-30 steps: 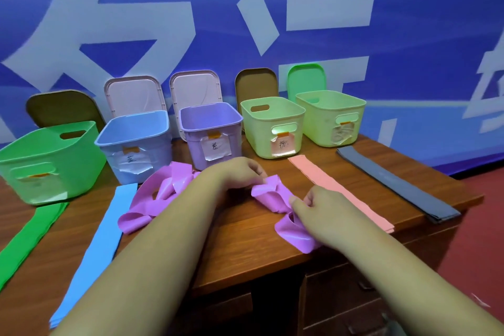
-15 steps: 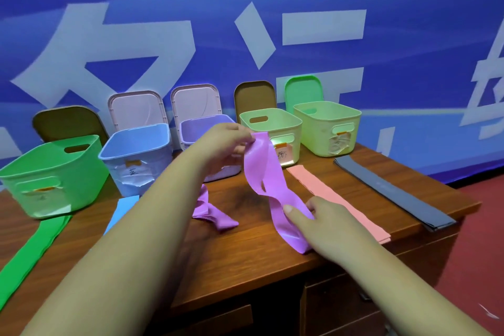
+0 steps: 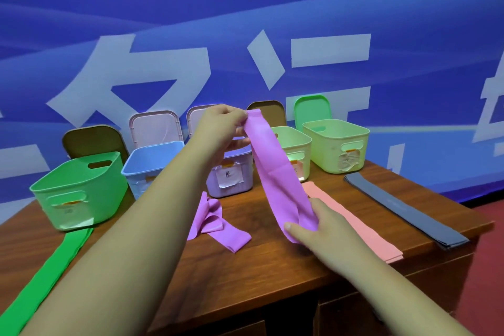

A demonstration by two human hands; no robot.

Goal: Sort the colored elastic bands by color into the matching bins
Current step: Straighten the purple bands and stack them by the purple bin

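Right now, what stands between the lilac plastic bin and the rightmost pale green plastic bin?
A second pale green plastic bin, partly behind the held purple elastic band; head view.

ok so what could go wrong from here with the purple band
The left hand only pinches the top end of the held purple band; a slip could drop it short of the purple bin.
The band hangs in front of the pale green bin, so it might land there.
The left forearm crosses over the loose purple band and could drag it.
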